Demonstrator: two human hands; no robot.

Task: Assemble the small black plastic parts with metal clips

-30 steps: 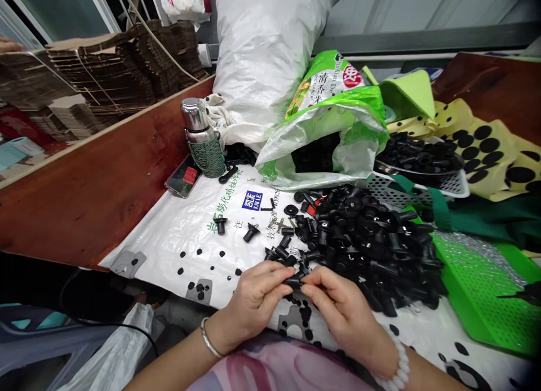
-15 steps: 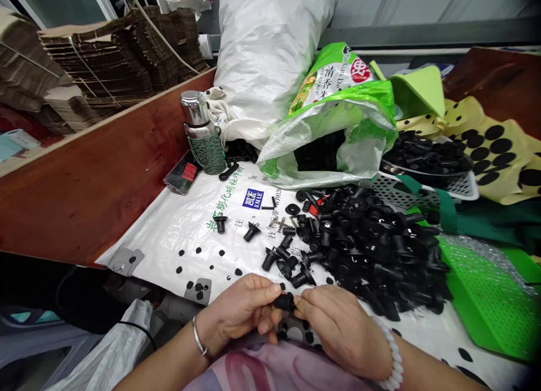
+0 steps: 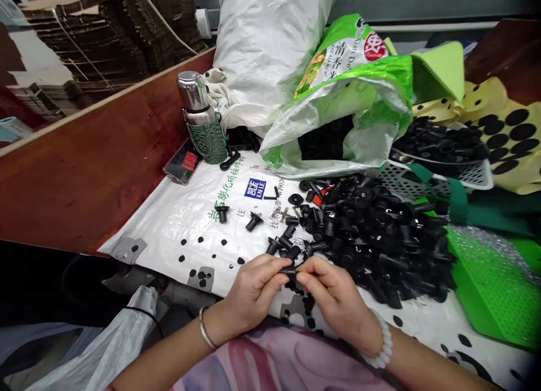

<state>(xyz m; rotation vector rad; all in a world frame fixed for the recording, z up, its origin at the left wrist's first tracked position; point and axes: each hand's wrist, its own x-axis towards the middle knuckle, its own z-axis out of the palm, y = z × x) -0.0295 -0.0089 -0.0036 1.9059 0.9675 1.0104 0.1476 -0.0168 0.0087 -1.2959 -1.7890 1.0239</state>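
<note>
The hands have been raised toward the pile. A small black plastic fitting [image 3: 288, 271] is clenched in a fingertip grip by the left hand [image 3: 253, 292] and right hand [image 3: 333, 303], above the printed white sheet [image 3: 169, 233], just beside the heap of black fittings [image 3: 380, 239]; such a steady pinch suits so small a part.

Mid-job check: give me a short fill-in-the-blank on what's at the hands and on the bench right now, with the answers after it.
The plastic part held by the left hand and right hand is coloured ____.
The metal bangle is on the ____ wrist.
The white beaded bracelet is on the ____ wrist.
The steel flask stands in a woven sleeve coloured ____.

Answers: black; left; right; green.
</note>
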